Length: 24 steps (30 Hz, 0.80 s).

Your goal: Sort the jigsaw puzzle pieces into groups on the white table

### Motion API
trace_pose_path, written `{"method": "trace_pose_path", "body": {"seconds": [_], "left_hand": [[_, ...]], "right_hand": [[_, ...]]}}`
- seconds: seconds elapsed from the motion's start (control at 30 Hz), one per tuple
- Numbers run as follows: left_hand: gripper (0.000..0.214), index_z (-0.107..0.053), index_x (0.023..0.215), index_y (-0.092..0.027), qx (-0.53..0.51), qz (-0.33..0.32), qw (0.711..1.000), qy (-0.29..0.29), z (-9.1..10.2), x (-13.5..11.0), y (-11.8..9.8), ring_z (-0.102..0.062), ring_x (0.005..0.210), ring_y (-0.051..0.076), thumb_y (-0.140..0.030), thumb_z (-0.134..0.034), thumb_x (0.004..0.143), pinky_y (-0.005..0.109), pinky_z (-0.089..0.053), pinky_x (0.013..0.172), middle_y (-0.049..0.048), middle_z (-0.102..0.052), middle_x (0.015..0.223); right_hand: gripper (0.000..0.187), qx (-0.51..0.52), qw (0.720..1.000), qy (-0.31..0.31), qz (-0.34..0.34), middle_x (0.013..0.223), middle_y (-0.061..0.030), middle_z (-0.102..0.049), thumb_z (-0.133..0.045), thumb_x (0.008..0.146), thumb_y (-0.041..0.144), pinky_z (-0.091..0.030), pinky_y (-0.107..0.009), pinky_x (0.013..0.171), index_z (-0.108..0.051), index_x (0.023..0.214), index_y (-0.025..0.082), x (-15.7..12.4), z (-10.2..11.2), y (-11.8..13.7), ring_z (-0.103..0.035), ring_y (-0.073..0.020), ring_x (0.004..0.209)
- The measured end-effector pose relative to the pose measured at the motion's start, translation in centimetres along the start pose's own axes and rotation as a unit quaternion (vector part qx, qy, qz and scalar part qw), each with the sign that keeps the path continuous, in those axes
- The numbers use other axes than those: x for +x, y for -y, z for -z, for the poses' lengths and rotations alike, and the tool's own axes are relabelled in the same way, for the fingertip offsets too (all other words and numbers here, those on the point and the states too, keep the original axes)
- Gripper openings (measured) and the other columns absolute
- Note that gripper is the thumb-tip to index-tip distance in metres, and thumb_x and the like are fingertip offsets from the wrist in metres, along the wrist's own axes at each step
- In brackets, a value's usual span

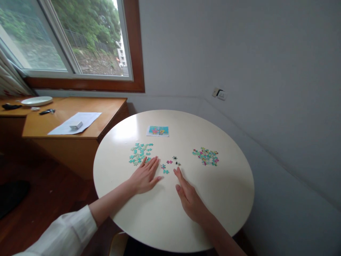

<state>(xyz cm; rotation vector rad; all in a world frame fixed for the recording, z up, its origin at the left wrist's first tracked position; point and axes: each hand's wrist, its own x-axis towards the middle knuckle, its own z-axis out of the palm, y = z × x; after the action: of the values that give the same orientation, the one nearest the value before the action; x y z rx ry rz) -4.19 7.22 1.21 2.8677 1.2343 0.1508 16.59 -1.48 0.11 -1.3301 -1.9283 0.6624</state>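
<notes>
My left hand (pixel 145 176) lies flat on the round white table, fingers stretched toward a spread of mostly teal jigsaw pieces (pixel 138 153) and touching its lower edge. To the right, my right hand (pixel 188 198) rests on its side with fingers extended and nothing visible in it. Between the hands are several loose pieces: a pink one (pixel 169 162), a teal one (pixel 166 171), and a black-and-white one (pixel 178 163) just beyond my right fingertips. A second heap of multicoloured jigsaw pieces (pixel 206 156) sits farther right.
A small cartoon picture card (pixel 158 131) lies toward the back of the round table (pixel 160 220). At the left, a wooden desk (pixel 112 106) holds a paper sheet (pixel 86 119), a small white box (pixel 76 125) and a white plate (pixel 37 101). Wall sockets (pixel 221 95) are behind.
</notes>
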Motion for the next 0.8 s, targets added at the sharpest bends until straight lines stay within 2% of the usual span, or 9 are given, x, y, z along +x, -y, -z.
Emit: {"method": "trace_pose_path", "body": {"seconds": [0.1,0.2,0.3,0.43,0.57,0.7,0.8], "left_hand": [[0.067,-0.021,0.140,-0.009,0.002,-0.008,1.000,-0.023,0.0,-0.6,-0.5,-0.015,0.136,0.024,-0.054,-0.019,0.090,0.049,-0.008,0.110,0.0156,-0.024,0.145],[0.063,-0.020,0.141,-0.013,-0.008,-0.056,0.998,-0.042,0.2,-1.4,-1.8,-0.011,0.137,0.024,-0.051,-0.022,0.091,0.049,-0.007,0.111,0.0128,-0.022,0.146],[0.065,-0.015,0.142,-0.012,-0.028,-0.104,0.994,-0.020,0.3,-1.7,-3.3,-0.010,0.137,0.024,-0.051,-0.023,0.091,0.047,-0.008,0.111,0.0133,-0.018,0.147],[0.067,-0.014,0.142,-0.011,-0.043,-0.122,0.991,0.014,0.8,-1.9,-4.3,-0.014,0.136,0.025,-0.053,-0.021,0.090,0.047,-0.009,0.111,0.0140,-0.020,0.146],[0.066,-0.013,0.143,-0.013,-0.030,-0.123,0.992,0.023,1.1,-3.2,-3.8,-0.016,0.136,0.024,-0.053,-0.022,0.090,0.045,-0.011,0.111,0.0127,-0.020,0.146],[0.067,-0.017,0.142,-0.011,0.005,-0.069,0.997,-0.013,0.7,-4.4,-2.5,-0.019,0.135,0.025,-0.053,-0.022,0.090,0.045,-0.012,0.111,0.0141,-0.025,0.145],[0.068,-0.023,0.140,-0.009,0.029,-0.036,0.998,-0.033,0.2,-4.2,-1.5,-0.021,0.134,0.025,-0.055,-0.021,0.090,0.046,-0.010,0.111,0.0153,-0.029,0.143]], "right_hand": [[0.054,-0.001,1.000,0.001,0.000,0.144,-0.0095,-0.030,-0.027,0.093,0.037,-0.027,-0.045,0.108,-0.015,0.143,0.019,0.0,0.0,0.0,-0.026,-0.0201,0.133],[0.055,0.002,1.000,0.000,0.001,0.144,-0.0096,-0.030,-0.027,0.093,0.038,-0.027,-0.044,0.108,-0.014,0.143,0.019,0.1,0.0,0.0,-0.027,-0.0200,0.133],[0.055,0.008,1.000,-0.001,0.003,0.143,-0.0094,-0.031,-0.028,0.093,0.038,-0.027,-0.044,0.108,-0.013,0.143,0.019,0.2,0.0,0.0,-0.027,-0.0198,0.132],[0.055,0.007,1.000,-0.004,-0.001,0.143,-0.0105,-0.032,-0.027,0.093,0.038,-0.027,-0.044,0.108,-0.015,0.143,0.018,0.2,0.0,0.1,-0.028,-0.0200,0.132],[0.054,0.003,1.000,-0.006,-0.006,0.143,-0.0106,-0.031,-0.026,0.094,0.037,-0.028,-0.044,0.108,-0.014,0.143,0.017,0.1,0.0,0.1,-0.028,-0.0199,0.132],[0.053,-0.013,1.000,-0.001,0.003,0.142,-0.0094,-0.033,-0.028,0.093,0.037,-0.028,-0.046,0.107,-0.019,0.142,0.020,0.2,0.1,0.2,-0.028,-0.0214,0.132],[0.053,-0.023,1.000,0.006,0.006,0.142,-0.0098,-0.033,-0.028,0.093,0.037,-0.028,-0.046,0.107,-0.020,0.142,0.018,0.3,0.1,0.3,-0.028,-0.0215,0.132]]}}
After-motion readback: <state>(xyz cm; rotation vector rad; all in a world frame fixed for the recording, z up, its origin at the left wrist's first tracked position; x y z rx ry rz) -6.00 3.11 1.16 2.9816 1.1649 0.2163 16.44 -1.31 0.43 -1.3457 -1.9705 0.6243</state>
